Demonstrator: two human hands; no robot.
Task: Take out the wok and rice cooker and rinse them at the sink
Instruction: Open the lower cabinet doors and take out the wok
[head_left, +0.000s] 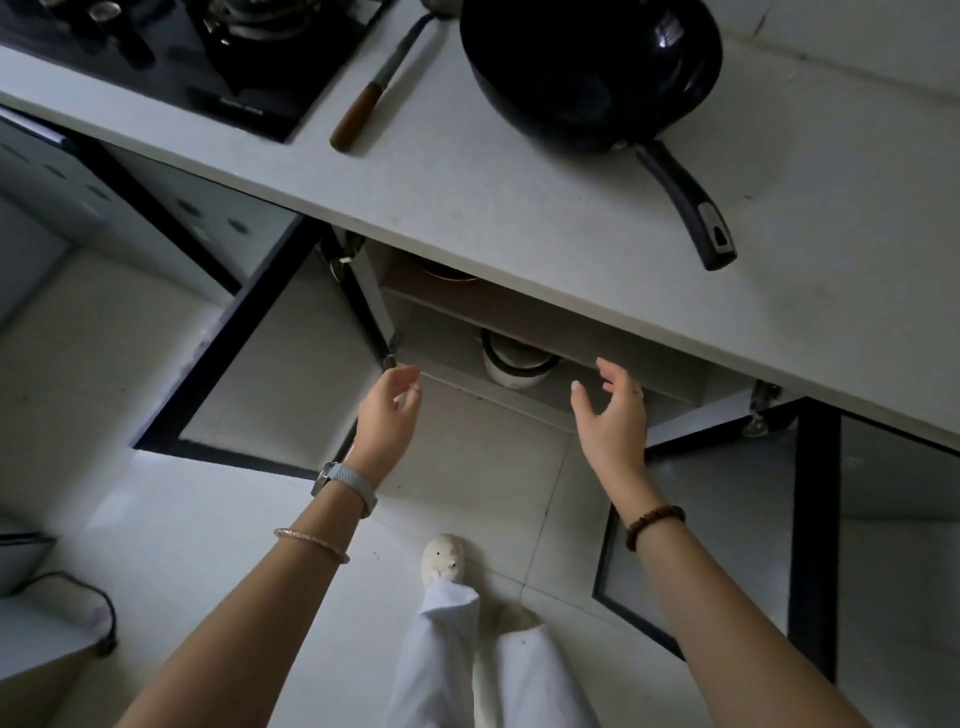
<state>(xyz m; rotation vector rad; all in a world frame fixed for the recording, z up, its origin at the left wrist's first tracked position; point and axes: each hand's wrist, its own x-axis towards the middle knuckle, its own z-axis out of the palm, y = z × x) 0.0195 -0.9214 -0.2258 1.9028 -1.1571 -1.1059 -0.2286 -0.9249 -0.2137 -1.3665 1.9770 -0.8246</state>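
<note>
A black wok (592, 67) stands on the white countertop (545, 208), its long handle (691, 208) pointing toward me. Below the counter the cabinet is open, and a white rice cooker (511, 364) with a dark rim sits on the lower shelf, mostly hidden by the counter edge. My left hand (387, 410) and my right hand (613, 410) reach toward the shelf, one on each side of the cooker. Both are empty, with fingers relaxed and spread, and neither touches the cooker.
Two cabinet doors swing out, one at the left (270, 358) and one at the right (727, 519). A spatula with a wooden handle (363, 109) lies beside the gas stove (208, 52). Another pot (447, 270) sits on the upper shelf. My foot (441, 561) stands on the tiled floor.
</note>
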